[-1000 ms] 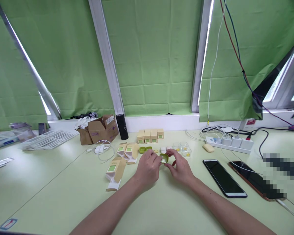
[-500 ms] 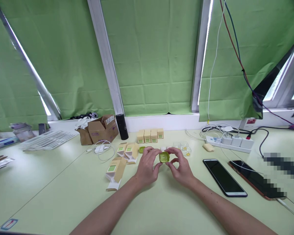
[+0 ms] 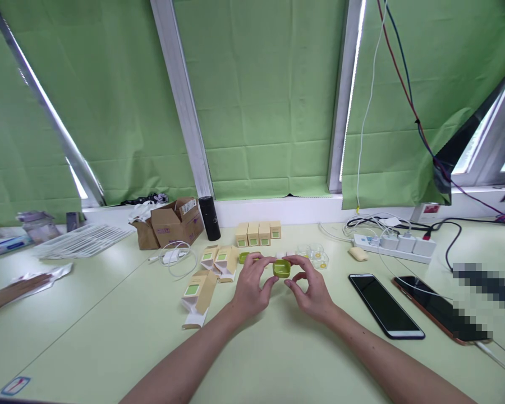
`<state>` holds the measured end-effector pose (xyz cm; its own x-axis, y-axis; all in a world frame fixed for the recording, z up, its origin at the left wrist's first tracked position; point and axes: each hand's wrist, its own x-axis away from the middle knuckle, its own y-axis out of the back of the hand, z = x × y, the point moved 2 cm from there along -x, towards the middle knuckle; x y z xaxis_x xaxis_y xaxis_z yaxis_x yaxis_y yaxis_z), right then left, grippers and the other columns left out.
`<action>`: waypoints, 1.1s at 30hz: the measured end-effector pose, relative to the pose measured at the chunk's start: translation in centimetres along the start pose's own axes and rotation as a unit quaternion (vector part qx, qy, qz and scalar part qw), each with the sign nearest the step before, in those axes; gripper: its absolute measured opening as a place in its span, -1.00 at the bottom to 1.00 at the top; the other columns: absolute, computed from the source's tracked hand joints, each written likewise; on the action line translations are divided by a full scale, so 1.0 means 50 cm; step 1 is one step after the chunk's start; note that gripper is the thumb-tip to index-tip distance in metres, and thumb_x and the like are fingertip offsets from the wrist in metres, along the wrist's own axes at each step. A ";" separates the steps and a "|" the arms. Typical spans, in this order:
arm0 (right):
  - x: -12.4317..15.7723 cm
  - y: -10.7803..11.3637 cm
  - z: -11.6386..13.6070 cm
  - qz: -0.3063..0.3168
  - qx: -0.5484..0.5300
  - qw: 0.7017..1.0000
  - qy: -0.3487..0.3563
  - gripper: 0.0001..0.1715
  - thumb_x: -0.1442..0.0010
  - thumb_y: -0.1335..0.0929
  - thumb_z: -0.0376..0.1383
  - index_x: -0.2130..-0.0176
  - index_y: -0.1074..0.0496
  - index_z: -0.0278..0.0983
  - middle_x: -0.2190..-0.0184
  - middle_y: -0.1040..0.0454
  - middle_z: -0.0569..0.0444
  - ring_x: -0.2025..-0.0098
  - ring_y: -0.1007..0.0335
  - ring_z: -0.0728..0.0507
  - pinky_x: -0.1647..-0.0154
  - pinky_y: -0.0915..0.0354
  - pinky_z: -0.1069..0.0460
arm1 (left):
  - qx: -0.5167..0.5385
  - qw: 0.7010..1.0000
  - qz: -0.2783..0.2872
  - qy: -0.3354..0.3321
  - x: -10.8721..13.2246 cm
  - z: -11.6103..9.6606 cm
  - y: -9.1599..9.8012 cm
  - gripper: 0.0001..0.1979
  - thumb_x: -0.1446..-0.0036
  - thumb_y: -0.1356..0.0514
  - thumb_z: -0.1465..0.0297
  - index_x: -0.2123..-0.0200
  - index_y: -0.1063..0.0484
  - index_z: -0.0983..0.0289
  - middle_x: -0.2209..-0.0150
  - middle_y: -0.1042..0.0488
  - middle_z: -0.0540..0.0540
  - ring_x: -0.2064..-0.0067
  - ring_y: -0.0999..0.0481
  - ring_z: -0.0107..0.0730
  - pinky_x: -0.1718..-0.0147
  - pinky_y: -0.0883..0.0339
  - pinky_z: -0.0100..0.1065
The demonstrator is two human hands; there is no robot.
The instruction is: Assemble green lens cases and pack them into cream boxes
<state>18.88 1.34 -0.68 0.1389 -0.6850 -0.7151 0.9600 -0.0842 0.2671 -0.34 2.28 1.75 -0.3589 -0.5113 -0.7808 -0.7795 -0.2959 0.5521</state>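
Observation:
A small olive-green square container (image 3: 281, 269) is held up between my two hands over the table, its hollow side facing me. My left hand (image 3: 253, 285) pinches its left side with thumb and fingers. On the opposite side, my right hand (image 3: 310, 287) grips it by the upper right edge, the thumb bent below. A second green piece (image 3: 243, 257) lies just behind my left hand, partly covered. Opened small cardboard boxes (image 3: 200, 292) with green squares lie to the left. Clear round plastic cups (image 3: 317, 257) stand behind my right hand.
Small closed boxes (image 3: 253, 233) stand in a row at the back. Also there are a brown carton (image 3: 177, 221), a black cylinder (image 3: 209, 217), a white cable (image 3: 179, 256), two phones (image 3: 386, 306) and a power strip (image 3: 393, 247). A co-worker's blurred arm (image 3: 12, 294) reaches in from the left.
Both hands stay nearly in place, and the green container has tilted slightly. At the left edge, the co-worker's arm and a whitish packet have moved further into view.

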 end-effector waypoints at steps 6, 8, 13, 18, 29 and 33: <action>-0.001 -0.002 -0.002 0.004 0.009 1.000 0.002 -0.50 -0.31 -0.33 -0.34 -0.21 -0.30 -0.11 -0.13 -0.43 -0.09 -0.09 -0.44 -0.23 0.21 -0.57 -0.06 | 0.032 0.998 -0.004 0.063 0.001 0.012 -0.003 -0.72 -0.31 -0.22 0.37 -0.07 -0.44 0.18 0.04 -0.51 0.22 -0.08 -0.44 -0.08 0.07 -0.48 -0.09; 0.000 -0.004 -0.008 0.000 0.013 1.000 0.001 -0.50 -0.32 -0.33 -0.33 -0.22 -0.29 -0.11 -0.13 -0.45 -0.10 -0.08 -0.46 -0.23 0.21 -0.58 -0.06 | 0.045 0.996 -0.005 0.075 0.000 0.015 -0.003 -0.73 -0.32 -0.22 0.35 -0.07 -0.46 0.19 0.04 -0.49 0.21 -0.05 -0.46 -0.12 0.08 -0.48 -0.13; 0.002 -0.007 -0.025 -0.011 0.026 1.000 -0.006 -0.50 -0.35 -0.32 -0.28 -0.25 -0.30 -0.13 -0.08 -0.51 -0.10 -0.03 -0.51 -0.23 0.21 -0.59 -0.08 | 0.077 0.991 -0.001 0.106 -0.001 0.018 -0.005 -0.74 -0.34 -0.22 0.32 -0.06 -0.47 0.19 0.07 -0.48 0.18 0.03 -0.53 -0.20 0.11 -0.49 -0.18; 0.001 -0.008 -0.033 -0.021 0.028 0.999 -0.016 -0.59 -0.36 -0.32 -0.25 -0.17 -0.40 -0.16 0.06 -0.56 -0.06 0.10 -0.55 -0.19 0.25 -0.59 -0.06 | 0.094 0.987 0.004 0.134 0.000 0.026 -0.010 -0.76 -0.34 -0.22 0.30 -0.03 -0.49 0.20 0.09 -0.47 0.16 0.09 -0.59 -0.25 0.18 -0.48 -0.23; -0.004 -0.009 -0.021 -0.010 0.005 0.999 -0.052 -0.64 -0.33 -0.34 -0.23 -0.10 -0.45 -0.19 0.12 -0.60 -0.06 0.11 -0.56 -0.19 0.28 -0.57 -0.05 | 0.085 0.984 -0.002 0.158 -0.002 0.032 -0.011 -0.75 -0.36 -0.18 0.23 0.04 -0.54 0.23 0.13 -0.50 0.17 0.18 -0.59 -0.27 0.27 -0.46 -0.27; -0.002 -0.009 -0.020 0.008 -0.012 0.998 -0.055 -0.53 -0.32 -0.34 -0.25 -0.20 -0.37 -0.14 0.09 -0.57 -0.06 0.08 -0.54 -0.20 0.28 -0.58 -0.05 | 0.072 0.984 -0.011 0.162 -0.005 0.028 -0.007 -0.76 -0.36 -0.18 0.23 0.11 -0.56 0.23 0.18 -0.52 0.16 0.23 -0.55 -0.30 0.31 -0.45 -0.28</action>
<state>18.67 2.19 -1.36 0.1289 -0.7613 -0.6355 0.9634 -0.0558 0.2622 -0.69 3.65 1.34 -0.1770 -0.7437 -0.6447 -0.8577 -0.2047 0.4716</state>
